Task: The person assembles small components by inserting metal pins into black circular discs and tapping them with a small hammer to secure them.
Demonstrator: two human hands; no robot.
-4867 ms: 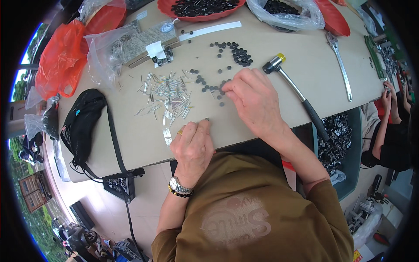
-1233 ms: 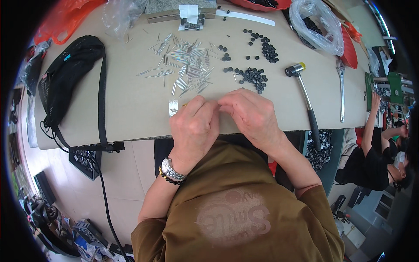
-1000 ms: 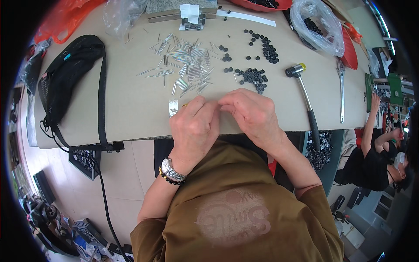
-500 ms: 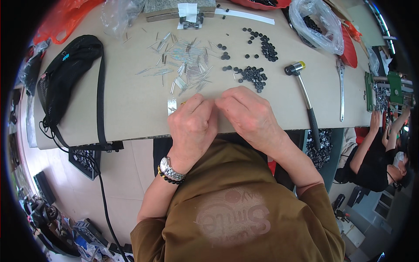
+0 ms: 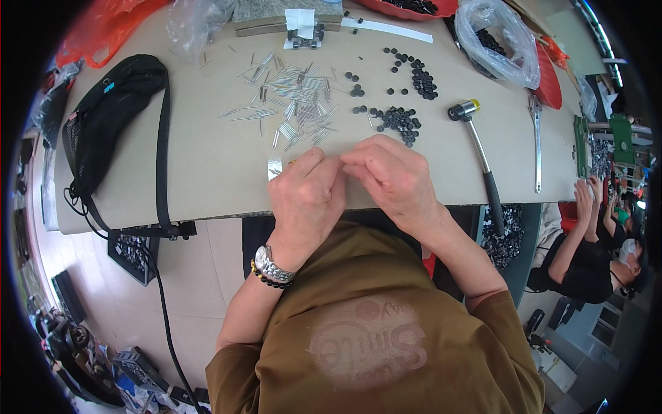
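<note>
My left hand (image 5: 307,196) and my right hand (image 5: 389,178) meet at the front edge of the table, fingers pinched together. Whatever they hold between the fingertips is too small and too hidden to name. A small silver metal strip (image 5: 274,166) lies just beside my left fingers. Beyond them spreads a loose heap of thin metal pins (image 5: 303,93). To the right of the pins sit small black wheels (image 5: 400,121) in a cluster, with another group of black wheels (image 5: 423,84) farther back.
A mallet (image 5: 483,155) and a wrench (image 5: 537,145) lie at the right. On the left is a black mesh bag (image 5: 114,131) with a strap. A small wheeled chassis (image 5: 304,40) stands against a stone block (image 5: 255,21). A clear plastic bag (image 5: 500,45) sits far right; a co-worker (image 5: 586,265) works beyond.
My right fingers have shifted slightly, with the index finger and thumb now more visible at the pinch. The left hand stays almost in place. At the right, the co-worker's hands have moved.
</note>
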